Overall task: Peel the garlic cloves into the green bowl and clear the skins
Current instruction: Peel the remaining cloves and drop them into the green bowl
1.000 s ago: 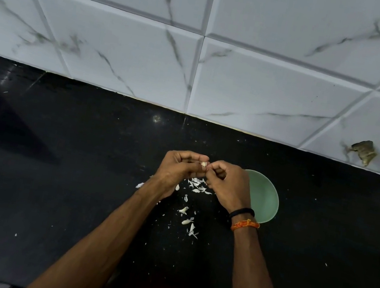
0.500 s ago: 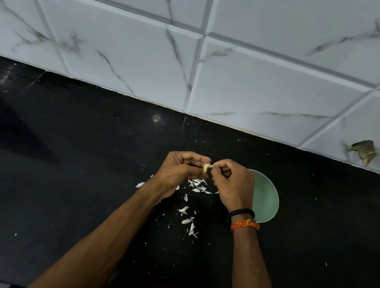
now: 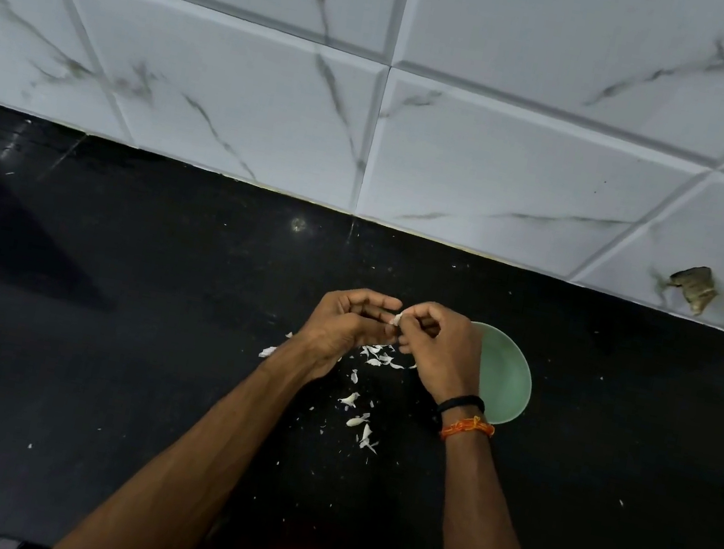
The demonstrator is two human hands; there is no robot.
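Observation:
Both hands meet above the black counter (image 3: 95, 348). A small pale garlic clove (image 3: 396, 319) shows between the fingertips. My left hand (image 3: 348, 330) curls round it from the left, and my right hand (image 3: 438, 350) pinches it from the right. The green bowl (image 3: 506, 377) stands just right of my right hand, half hidden behind it; I cannot see what lies in it. White garlic skins (image 3: 376, 359) lie scattered under the hands, and more skins (image 3: 356, 418) lie nearer to me.
A white marbled tile wall (image 3: 469, 148) rises right behind the counter. A brownish scrap (image 3: 693, 291) sticks to the wall at the far right. Tiny white flecks dot the dark counter around the hands.
The fingers have shifted slightly on the clove, and a bit more of it shows between the fingertips. Both hands stay in the same spot beside the bowl.

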